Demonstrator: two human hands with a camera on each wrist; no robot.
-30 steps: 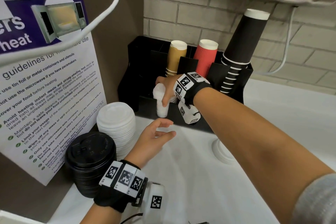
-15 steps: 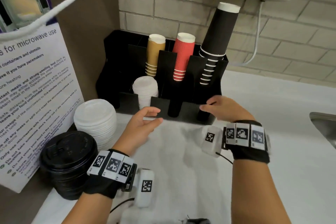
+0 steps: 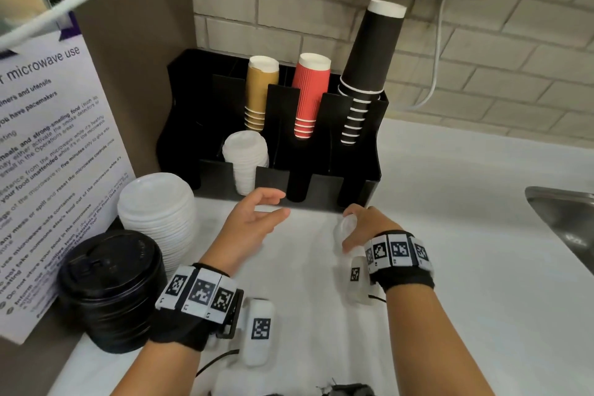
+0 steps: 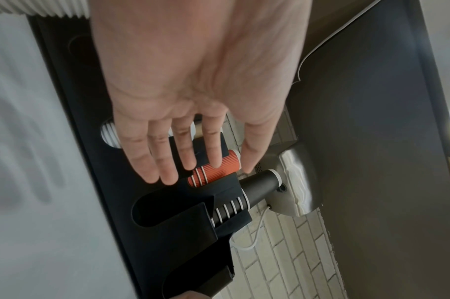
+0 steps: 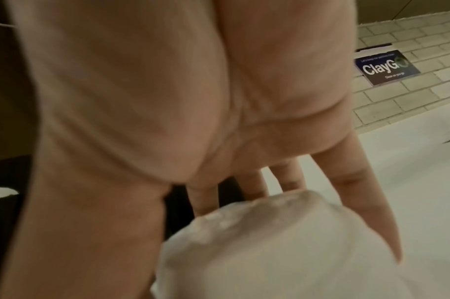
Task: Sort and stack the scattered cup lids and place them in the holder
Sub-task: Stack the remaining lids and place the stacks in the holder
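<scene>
Right hand (image 3: 363,228) sits over a small stack of white lids (image 3: 343,228) on the counter, thumb and fingers on either side of it; most of the stack is hidden under the palm, count unreadable. Right wrist view is blurred: lids (image 5: 282,252) fill the bottom, fingers (image 5: 352,194) reach down past the far edge. Left hand (image 3: 254,225) hovers empty just before the holder (image 3: 369,170), fingers straight and spread. Left wrist view: palm (image 4: 193,81) covers most of the holder front.

Another white lid stack (image 3: 246,161) stands in the holder's front left slot, lower part hidden by the wall. Larger white lids (image 3: 157,206) and black lids (image 3: 112,286) stacked at left, outside the holder. Tan, red and black cups stand upside down in the rear slots.

White counter (image 3: 450,235), brick wall, microwave poster left (cut off), sink edge (image 3: 562,212) right.
</scene>
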